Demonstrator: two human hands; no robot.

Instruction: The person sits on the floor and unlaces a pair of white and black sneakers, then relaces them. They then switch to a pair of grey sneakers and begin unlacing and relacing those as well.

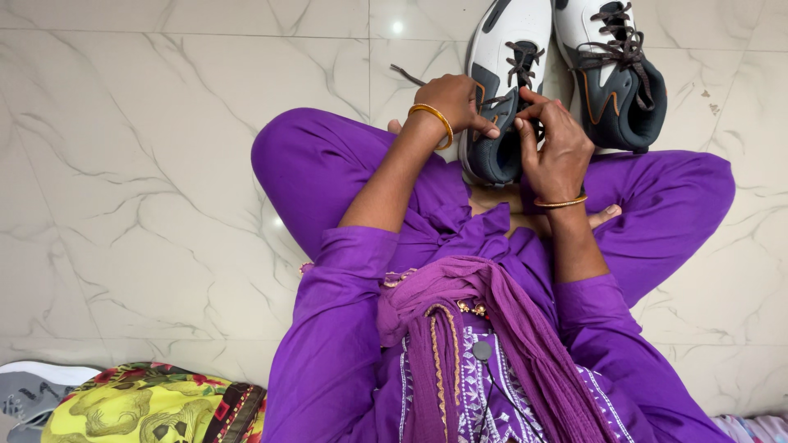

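From up here I see a pale marble floor (164, 164) filling most of the view, and I sit cross-legged on it in purple clothing (345, 328), a scarf draped down the front. A yellow patterned bag (148, 406) lies at the lower left, with part of a grey shoe sole (33, 385) beside it. Ahead of my knees are two white-and-dark-grey sneakers: the right-hand sneaker (611, 70) rests on the floor untouched, while the near sneaker (501, 98) sits tilted between my legs. My left hand (451, 102) is closed in a pinch on a dark lace (406, 75) that trails out to the left; my right hand (558, 143) curls narrowly with its fingertips at the lace by the shoe's collar. I judge the shoe light and fairly stiff at the sole, padded at the opening; the lace is limp and thin, best gripped near its end.
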